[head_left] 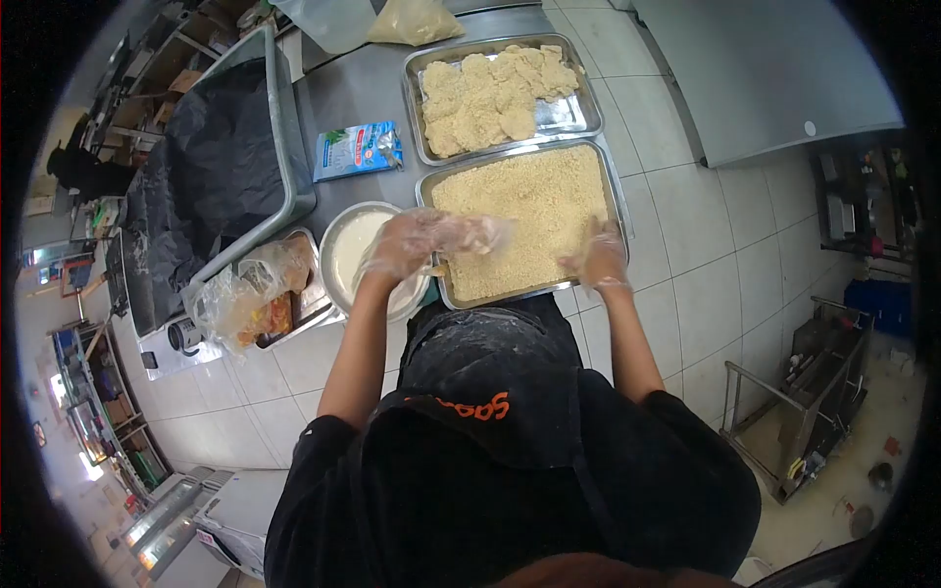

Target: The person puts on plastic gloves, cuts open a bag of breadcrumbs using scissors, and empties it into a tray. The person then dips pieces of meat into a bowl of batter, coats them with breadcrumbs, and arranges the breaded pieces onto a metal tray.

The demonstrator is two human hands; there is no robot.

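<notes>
A metal tray of pale breadcrumbs [520,211] lies in front of me. My left hand [431,240], in a clear plastic glove, is over the tray's left side, its wrist above a round bowl of white batter [350,250]. Its fingers point right over the crumbs, but blur and the glove hide whether they grip anything. My right hand [600,257], also gloved, is at the tray's right side, fingers apart and touching the crumbs. Behind stands a second metal tray [559,116] with several flat crumb-coated pieces [490,93].
Left of the bowl, a plastic bag [240,294] lies by a smaller metal tray [312,306]. A blue packet [358,150] rests on the steel table [333,98]. A large bin lined with black plastic [221,147] stands left. A bag of crumbs [417,22] lies at the back.
</notes>
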